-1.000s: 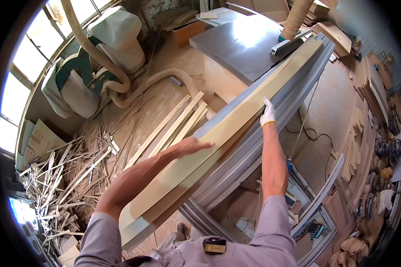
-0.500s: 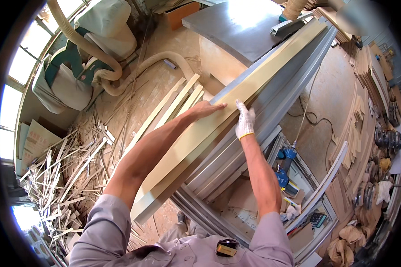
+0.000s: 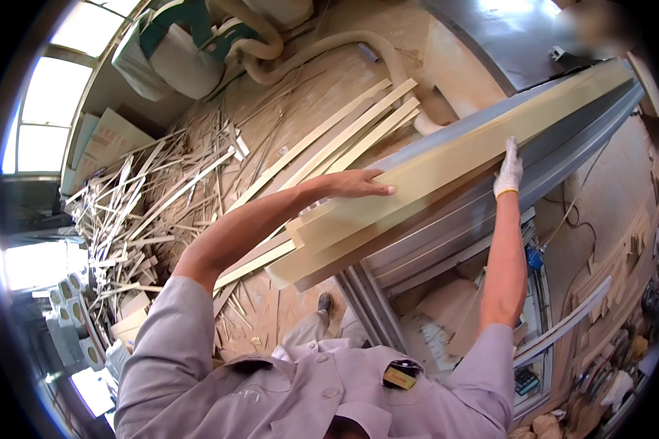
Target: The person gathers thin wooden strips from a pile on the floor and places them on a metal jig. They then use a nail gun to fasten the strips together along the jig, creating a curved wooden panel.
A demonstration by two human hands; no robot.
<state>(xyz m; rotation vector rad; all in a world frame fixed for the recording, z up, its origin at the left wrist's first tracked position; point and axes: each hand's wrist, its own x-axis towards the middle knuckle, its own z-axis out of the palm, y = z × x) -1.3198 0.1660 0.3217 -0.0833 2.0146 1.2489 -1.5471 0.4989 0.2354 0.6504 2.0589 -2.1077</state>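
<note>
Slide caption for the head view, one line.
Bare left hand and white-gloved right hand at opposite long edges of stacked pale boards, wood strips heaped to the left.

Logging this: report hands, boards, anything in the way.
Left hand bare, on cream boards, left side. Right hand gloved, at their right edge. Wooden strips left; nothing visibly blocking hands.

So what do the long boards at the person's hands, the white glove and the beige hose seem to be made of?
Long boards: probably wood or wood-based panel, smooth and matt, with pale yellowish tops and browner sides.
White glove: likely knitted fabric, soft-looking, with a yellow cuff edge.
Beige hose: perhaps flexible plastic or coated fabric, given its curves; I can't tell which.
</note>
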